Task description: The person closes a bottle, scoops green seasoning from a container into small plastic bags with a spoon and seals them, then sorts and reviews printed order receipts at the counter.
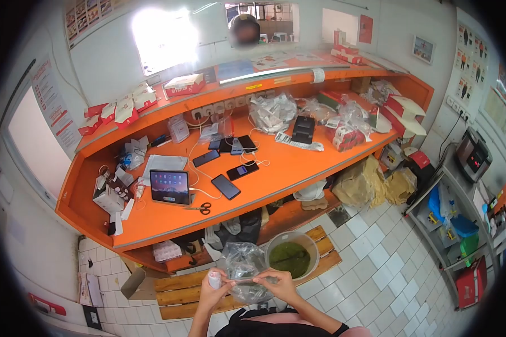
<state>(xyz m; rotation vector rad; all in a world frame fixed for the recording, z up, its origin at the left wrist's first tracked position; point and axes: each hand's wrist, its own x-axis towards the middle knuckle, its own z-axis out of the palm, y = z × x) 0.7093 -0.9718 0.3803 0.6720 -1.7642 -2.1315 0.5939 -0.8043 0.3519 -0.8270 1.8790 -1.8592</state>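
Note:
My left hand (pixel 212 293) is closed around a small white cylinder with red print (pixel 214 279), and its fingertips pinch the edge of a clear plastic bag. My right hand (pixel 278 285) grips the same edge from the other side, fingers pressed together. Between them the clear plastic bag (pixel 243 259) spreads out, crumpled, over the wooden slats. Just beyond my right hand stands a translucent bucket (pixel 314 264) of green sauce (pixel 289 257), with a dark utensil lying in it. The slatted wooden bench (pixel 180 296) lies under the bag and the bucket.
An orange counter (pixel 157 218) curves ahead, carrying a tablet (pixel 170 186), several phones, scissors (pixel 204 208) and plastic bags. Red and white boxes (pixel 184 84) line its upper ledge. A metal shelf (pixel 432 224) with a cooker (pixel 473 155) stands right. Someone in a helmet (pixel 245 31) is beyond the window.

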